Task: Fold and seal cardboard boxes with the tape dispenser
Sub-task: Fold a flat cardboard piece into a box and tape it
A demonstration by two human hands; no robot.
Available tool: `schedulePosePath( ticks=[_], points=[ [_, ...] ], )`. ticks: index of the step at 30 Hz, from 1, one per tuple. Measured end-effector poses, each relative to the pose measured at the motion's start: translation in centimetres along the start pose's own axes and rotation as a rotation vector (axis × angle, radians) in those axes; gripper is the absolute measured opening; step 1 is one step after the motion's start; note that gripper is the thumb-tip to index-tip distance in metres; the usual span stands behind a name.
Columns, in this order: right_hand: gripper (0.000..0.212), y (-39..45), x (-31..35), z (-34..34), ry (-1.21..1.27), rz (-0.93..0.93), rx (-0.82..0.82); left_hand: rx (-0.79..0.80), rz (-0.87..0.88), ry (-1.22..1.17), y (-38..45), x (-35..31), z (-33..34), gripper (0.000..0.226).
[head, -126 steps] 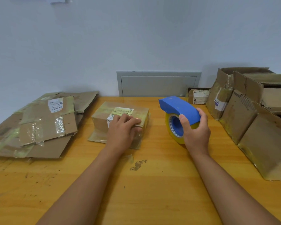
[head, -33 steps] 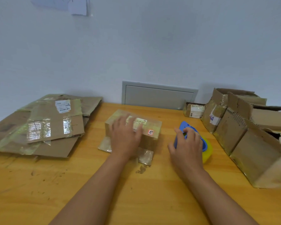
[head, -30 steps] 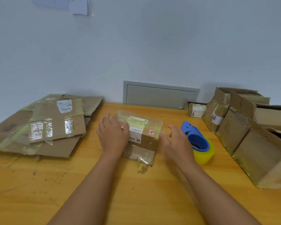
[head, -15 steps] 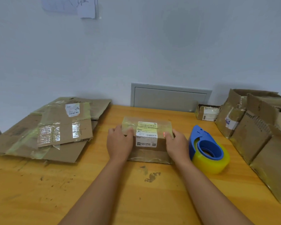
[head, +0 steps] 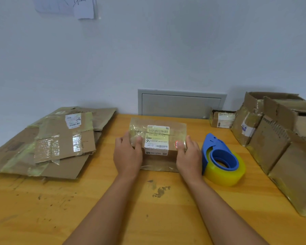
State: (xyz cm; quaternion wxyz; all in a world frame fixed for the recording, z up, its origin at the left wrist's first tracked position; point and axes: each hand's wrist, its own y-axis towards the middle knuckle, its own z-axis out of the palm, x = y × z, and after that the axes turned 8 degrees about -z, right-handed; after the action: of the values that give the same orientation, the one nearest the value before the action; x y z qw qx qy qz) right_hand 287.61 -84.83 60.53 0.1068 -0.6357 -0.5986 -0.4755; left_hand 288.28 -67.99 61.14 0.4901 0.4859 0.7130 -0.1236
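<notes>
A small taped cardboard box point(head: 157, 137) with white and yellow labels stands on the wooden table point(head: 113, 209) in the middle. My left hand point(head: 127, 154) grips its left end with the thumb on top. My right hand point(head: 189, 156) grips its right end the same way. A loose flap of the box lies flat on the table toward me. The blue tape dispenser point(head: 221, 160) with its yellow roll lies on its side just right of my right hand, held by neither hand.
Flattened taped cardboard sheets point(head: 49, 142) are stacked at the left. Several worn cardboard boxes point(head: 276, 137) crowd the right edge, and a small labelled box point(head: 222, 119) sits at the back. A grey wall panel point(head: 181, 103) stands behind the table.
My right hand set the tape dispenser down on its side and let go of it. Both hands turned the small box and now grip its two ends.
</notes>
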Motion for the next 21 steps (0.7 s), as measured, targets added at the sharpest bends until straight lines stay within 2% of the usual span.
schedulePosePath(
  ticks=[5, 10, 13, 21],
  points=[
    [0.056, -0.4, 0.6, -0.4, 0.115, -0.062, -0.12, -0.04, 0.022, -0.099, -0.3, -1.1, -0.4, 0.063],
    [0.044, -0.3, 0.8, -0.2, 0.273, -0.07, -0.253, -0.105, 0.007, -0.183, -0.3, -1.3, -0.7, 0.049],
    [0.04, -0.3, 1.0, -0.1, 0.273, -0.084, -0.327, -0.122, 0.01, -0.227, -0.6, -1.6, -0.7, 0.05],
    [0.045, -0.5, 1.1, -0.7, 0.303, -0.171, -0.381, -0.105, 0.043, -0.305, -1.0, -1.8, -0.7, 0.061]
  ],
)
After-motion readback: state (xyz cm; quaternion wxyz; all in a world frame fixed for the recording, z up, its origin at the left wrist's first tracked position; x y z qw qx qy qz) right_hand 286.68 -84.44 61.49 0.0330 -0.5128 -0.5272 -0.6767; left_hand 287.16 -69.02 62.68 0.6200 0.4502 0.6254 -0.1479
